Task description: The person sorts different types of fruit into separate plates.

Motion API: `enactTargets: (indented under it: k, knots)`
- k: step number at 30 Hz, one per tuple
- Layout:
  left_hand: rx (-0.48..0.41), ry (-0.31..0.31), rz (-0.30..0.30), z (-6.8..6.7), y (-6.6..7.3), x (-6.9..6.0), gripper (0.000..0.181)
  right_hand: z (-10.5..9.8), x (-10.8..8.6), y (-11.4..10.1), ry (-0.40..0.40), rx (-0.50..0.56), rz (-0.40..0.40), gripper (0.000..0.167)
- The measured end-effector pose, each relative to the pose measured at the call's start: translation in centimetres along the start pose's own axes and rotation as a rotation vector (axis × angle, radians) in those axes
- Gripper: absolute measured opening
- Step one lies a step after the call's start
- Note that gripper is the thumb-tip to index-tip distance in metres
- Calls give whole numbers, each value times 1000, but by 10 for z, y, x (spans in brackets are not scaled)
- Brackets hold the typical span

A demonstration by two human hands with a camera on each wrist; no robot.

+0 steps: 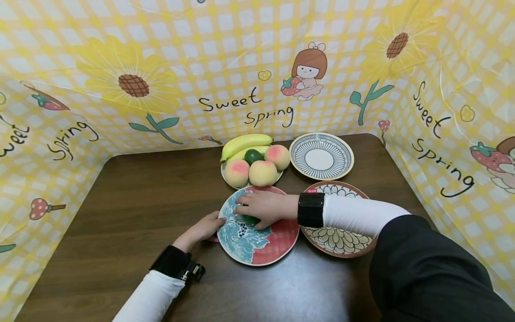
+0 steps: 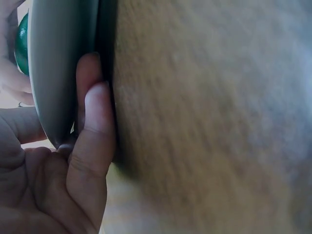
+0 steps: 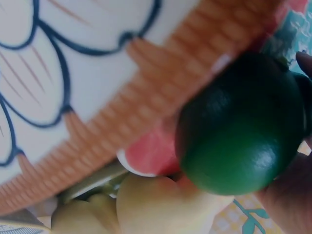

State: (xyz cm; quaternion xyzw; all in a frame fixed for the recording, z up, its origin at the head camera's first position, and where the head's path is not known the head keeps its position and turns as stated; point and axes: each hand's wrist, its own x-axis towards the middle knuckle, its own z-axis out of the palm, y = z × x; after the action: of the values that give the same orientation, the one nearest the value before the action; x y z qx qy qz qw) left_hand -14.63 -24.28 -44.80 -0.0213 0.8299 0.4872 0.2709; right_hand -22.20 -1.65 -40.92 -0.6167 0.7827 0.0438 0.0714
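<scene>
Left grip [image 1: 206, 227] on plate rim [image 1: 257, 264], right grip [image 1: 265, 208] palm-down round green fruit [image 3: 239, 129]

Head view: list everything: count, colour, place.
Table: one, brown, underneath.
Cloth: one, yellow, surrounding.
Flower plate: one, red-blue, centre.
Fruit plate: one, pale, rear.
Bananas: at least two, yellow, fruit plate.
Peaches: three, pinkish, fruit plate.
Green fruit: at least two, flower and fruit plates.
Striped plate: one, white, rear right.
Petal plate: one, white, right.
Sleeves: two, white and black, foreground.
Wristbands: two, black, sleeve ends.
Left hand: one, gripping flower plate.
Right hand: one, gripping green fruit.
</scene>
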Motion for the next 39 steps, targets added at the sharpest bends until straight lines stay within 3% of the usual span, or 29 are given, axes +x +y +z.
enactTargets:
  k: [5, 9, 14, 20, 26, 32, 35, 39]
  knots:
    - [0, 11, 4, -4, -2, 0, 36, -21, 1, 1, 36, 27, 8, 70]
    - [-14, 8, 11, -6, -4, 0, 35, -54, 0, 10, 147, 97, 52, 76]
    - [-14, 13, -5, -11, -3, -1, 37, -92, 2, 35, 256, 174, 164, 75]
    - [5, 39, -11, -15, 0, -3, 35, -117, 18, 76, 261, 274, 290, 71]
    - [18, 53, -24, -14, 3, -3, 37, -112, 39, 107, 196, 369, 391, 66]
    - [4, 56, -32, -2, 4, -1, 41, -78, 48, 127, 98, 416, 535, 64]
    - [-12, 40, -27, 3, 2, 0, 39, -65, 49, 131, 53, 420, 563, 61]
    - [-20, 37, -31, 2, 1, -2, 37, -64, 55, 130, 38, 409, 565, 57]
